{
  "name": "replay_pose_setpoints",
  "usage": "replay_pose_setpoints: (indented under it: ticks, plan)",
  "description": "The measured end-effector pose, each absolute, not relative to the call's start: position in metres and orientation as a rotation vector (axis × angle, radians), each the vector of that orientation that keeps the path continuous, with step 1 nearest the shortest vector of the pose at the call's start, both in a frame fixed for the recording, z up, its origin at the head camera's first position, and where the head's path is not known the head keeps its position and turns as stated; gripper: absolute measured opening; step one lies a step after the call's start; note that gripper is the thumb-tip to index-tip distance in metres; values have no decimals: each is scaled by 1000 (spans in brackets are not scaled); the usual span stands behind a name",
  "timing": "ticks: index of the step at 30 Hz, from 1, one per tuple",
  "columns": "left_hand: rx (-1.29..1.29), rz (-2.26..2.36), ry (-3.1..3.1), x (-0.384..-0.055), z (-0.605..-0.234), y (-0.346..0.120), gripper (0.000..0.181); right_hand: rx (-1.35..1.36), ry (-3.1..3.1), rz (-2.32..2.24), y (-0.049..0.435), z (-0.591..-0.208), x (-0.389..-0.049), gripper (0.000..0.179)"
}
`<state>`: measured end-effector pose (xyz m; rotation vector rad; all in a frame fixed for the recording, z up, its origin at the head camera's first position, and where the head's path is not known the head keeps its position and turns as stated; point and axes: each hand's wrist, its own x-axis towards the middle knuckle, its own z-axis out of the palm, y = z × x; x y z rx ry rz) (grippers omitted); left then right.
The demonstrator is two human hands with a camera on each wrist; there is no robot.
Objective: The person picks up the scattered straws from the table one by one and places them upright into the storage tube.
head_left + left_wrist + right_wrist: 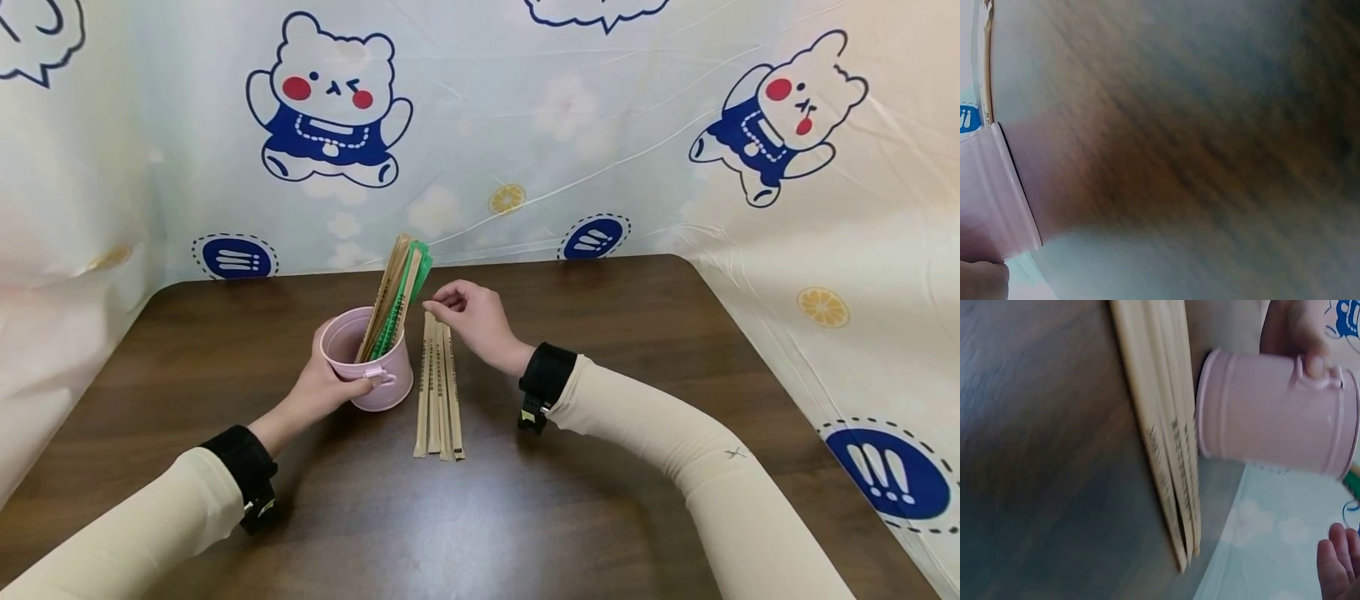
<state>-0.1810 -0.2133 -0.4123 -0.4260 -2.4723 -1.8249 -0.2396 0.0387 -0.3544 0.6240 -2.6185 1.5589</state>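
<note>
My left hand grips a small pink bucket by its side, with the thumb beside the handle lug. Several long, slim paper-wrapped sticks, brown and green, lean upright inside toward the far right. Beside the bucket, several brown paper-wrapped sticks lie in a row on the table. My right hand hovers over their far ends, fingers loosely bent and holding nothing. In the right wrist view, the fingers show past the bucket's rim. The left wrist view shows only part of the bucket.
Everything stands on a dark brown wooden table. Behind it and along the sides hangs a pale curtain printed with cartoon bears. A black band with a camera sits on each wrist.
</note>
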Motion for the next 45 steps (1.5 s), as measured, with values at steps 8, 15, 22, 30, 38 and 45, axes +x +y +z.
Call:
replay_pose_setpoints:
  ticks: [8,15,22,30,38,45]
  plan:
    - [-458,-1838,-2443,-182,-411,-215,97,587,-2918,1422,51,-360,-268,23]
    - [-485,-1840,-2427,-183,-414,-214,96,497,-3214,1337,51,-372,-280,26]
    - [-413,-1823,-2484,-180,-414,-214,98,373,-3369,1147,35,-383,-284,23]
    - [-474,-1829,-2437,-181,-413,-214,98,347,-3414,1018,24,-388,-283,25]
    - [-540,-1858,-2378,-184,-414,-216,96,270,-3413,1064,19,-385,-284,25]
    - [-489,-1837,-2428,-181,-414,-214,98,255,-3411,1126,22,-387,-283,27]
